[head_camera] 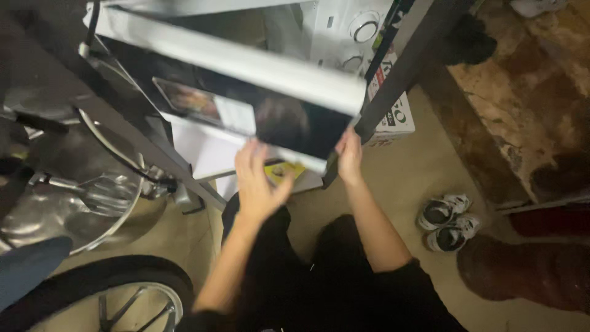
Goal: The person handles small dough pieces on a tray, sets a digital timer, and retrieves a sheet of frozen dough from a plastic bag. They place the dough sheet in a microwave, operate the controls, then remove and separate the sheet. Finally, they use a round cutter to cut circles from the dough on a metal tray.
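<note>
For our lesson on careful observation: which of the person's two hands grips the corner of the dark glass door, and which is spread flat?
The right hand grips the dark glass door at its lower corner; the left hand is spread flat below the door's edge.

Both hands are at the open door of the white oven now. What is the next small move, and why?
Probably swing the door shut. The right hand grips its lower corner, the left hand lies open and flat beneath its lower edge, and the door hangs open and tilted from the oven.
</note>
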Demonstrator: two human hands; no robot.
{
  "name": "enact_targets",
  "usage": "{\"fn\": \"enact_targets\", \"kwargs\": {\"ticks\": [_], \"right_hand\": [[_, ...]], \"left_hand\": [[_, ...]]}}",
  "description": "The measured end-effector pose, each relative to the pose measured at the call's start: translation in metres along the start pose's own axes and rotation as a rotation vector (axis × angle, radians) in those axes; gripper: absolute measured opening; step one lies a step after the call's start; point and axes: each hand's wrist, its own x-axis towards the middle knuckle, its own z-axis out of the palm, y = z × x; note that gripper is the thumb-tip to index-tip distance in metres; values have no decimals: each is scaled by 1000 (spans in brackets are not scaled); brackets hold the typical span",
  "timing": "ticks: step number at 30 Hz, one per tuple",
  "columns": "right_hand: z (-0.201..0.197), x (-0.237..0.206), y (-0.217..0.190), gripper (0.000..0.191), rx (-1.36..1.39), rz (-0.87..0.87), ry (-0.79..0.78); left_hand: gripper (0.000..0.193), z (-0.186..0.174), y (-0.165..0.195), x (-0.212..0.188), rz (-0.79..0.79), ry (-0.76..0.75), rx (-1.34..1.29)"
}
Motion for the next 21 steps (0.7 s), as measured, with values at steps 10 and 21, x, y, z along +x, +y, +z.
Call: {"fn": "enact_targets", "kwargs": {"ticks": [10,21], "right_hand": [[219,103,-92,30,-1154,-278,-372],[307,150,-72,59,-669,6,-415]], "left_hand": [[122,-7,34,-61,232,87,-24],[113,-22,20,-64,304,95,-101]]}}
